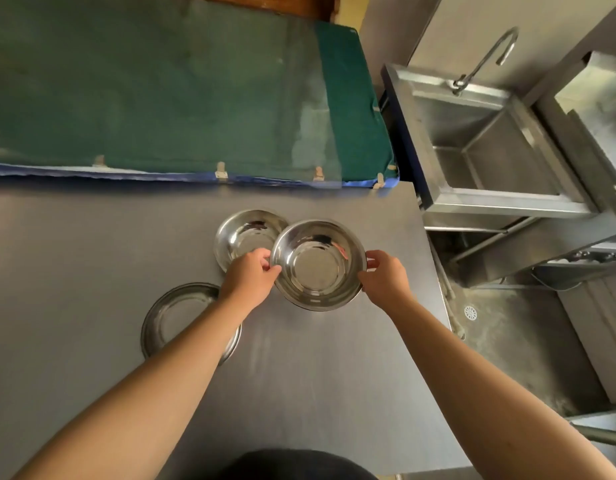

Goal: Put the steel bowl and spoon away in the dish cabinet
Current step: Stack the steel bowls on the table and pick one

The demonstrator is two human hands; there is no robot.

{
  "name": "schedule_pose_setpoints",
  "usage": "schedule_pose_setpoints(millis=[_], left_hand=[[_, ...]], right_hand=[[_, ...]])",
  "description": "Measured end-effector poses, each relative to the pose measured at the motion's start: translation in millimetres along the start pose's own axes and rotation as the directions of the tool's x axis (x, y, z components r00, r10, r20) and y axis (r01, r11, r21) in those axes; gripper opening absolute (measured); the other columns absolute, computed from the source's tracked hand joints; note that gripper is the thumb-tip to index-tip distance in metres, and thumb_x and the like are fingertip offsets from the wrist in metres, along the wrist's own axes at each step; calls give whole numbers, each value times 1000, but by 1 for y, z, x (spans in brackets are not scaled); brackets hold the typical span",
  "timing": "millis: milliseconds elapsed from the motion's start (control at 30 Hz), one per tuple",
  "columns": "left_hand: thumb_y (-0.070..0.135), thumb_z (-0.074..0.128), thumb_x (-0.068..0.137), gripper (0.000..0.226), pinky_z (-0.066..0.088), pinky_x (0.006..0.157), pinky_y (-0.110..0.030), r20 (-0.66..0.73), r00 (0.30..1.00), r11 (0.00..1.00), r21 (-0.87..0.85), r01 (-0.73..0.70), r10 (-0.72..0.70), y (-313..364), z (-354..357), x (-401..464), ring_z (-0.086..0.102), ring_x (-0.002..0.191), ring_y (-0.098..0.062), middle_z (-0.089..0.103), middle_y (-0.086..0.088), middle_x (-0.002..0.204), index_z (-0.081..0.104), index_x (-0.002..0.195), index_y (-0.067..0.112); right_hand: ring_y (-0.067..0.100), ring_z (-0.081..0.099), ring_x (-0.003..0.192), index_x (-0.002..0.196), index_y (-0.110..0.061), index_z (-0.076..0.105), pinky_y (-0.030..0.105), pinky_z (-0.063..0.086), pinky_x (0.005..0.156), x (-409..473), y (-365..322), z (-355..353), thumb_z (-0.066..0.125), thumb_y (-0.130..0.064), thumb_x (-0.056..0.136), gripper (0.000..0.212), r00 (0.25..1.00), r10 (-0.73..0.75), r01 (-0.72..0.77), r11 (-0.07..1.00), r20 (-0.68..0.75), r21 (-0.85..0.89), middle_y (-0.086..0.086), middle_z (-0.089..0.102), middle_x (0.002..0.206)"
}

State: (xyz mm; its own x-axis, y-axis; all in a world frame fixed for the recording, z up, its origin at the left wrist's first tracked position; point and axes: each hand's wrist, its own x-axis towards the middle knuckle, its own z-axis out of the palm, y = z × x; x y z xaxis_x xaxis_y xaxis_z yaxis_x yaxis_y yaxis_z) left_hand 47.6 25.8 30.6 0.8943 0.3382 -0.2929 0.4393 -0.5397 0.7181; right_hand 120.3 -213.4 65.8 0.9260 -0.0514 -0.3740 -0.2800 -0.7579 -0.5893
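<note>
A round steel bowl (318, 265) is held just above the grey table (74, 254), near its right side. My left hand (251, 271) pinches the bowl's left rim and my right hand (386, 275) grips its right rim. The bowl is upright and empty. A second steel bowl (244, 237) rests on the table just behind and left of it, partly covered by the held bowl and my left hand. No spoon and no dish cabinet show in this view.
A flat steel plate (168, 317) lies on the table under my left forearm. A green padded surface (161, 88) borders the table's far edge. A steel sink (490, 147) with a faucet (486, 60) stands to the right; a floor drain (470, 312) lies below it.
</note>
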Motion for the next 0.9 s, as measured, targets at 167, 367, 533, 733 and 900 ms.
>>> schedule_pose_setpoints(millis=[167, 367, 533, 733, 900], left_hand=[[30, 70, 90, 34, 43, 79, -27, -65, 996, 998, 16, 58, -56, -27, -38, 21, 66, 99, -27, 73, -2, 112, 69, 121, 17], [29, 70, 87, 31, 49, 82, -32, -120, 985, 991, 35, 130, -125, -63, -60, 40, 66, 101, -28, 72, -5, 111, 71, 116, 17], [29, 69, 88, 40, 48, 87, -35, -113, 982, 986, 44, 159, -153, -78, -61, 58, 63, 108, -30, 65, -9, 123, 66, 126, 18], [28, 67, 89, 43, 48, 89, -36, -90, 986, 988, 46, 145, -141, -80, -52, 71, 60, 111, -30, 61, -10, 127, 63, 131, 18], [26, 67, 89, 42, 44, 81, -31, -80, 987, 988, 46, 146, -142, -89, -46, 72, 61, 105, -28, 64, -9, 121, 63, 130, 19]], right_hand=[[29, 71, 84, 121, -13, 66, 38, 60, 69, 18, -42, 33, 63, -2, 82, 41, 997, -51, 51, 999, 59, -7, -2, 69, 93], [31, 72, 89, 127, -12, 62, 43, 62, 75, 37, -73, 80, 66, -4, 81, 47, 988, -45, 54, 997, 150, -52, 6, 73, 106], [31, 70, 97, 133, -11, 56, 45, 61, 82, 51, -82, 105, 64, -5, 83, 51, 985, -2, 17, 996, 173, -86, 10, 70, 116], [24, 59, 97, 131, -10, 55, 33, 50, 74, 65, -76, 116, 61, -5, 84, 47, 989, -13, 39, 982, 146, -182, 10, 60, 128], [26, 59, 101, 131, -10, 55, 30, 46, 73, 68, -73, 124, 56, -3, 84, 48, 987, 6, 27, 980, 163, -198, 11, 60, 130]])
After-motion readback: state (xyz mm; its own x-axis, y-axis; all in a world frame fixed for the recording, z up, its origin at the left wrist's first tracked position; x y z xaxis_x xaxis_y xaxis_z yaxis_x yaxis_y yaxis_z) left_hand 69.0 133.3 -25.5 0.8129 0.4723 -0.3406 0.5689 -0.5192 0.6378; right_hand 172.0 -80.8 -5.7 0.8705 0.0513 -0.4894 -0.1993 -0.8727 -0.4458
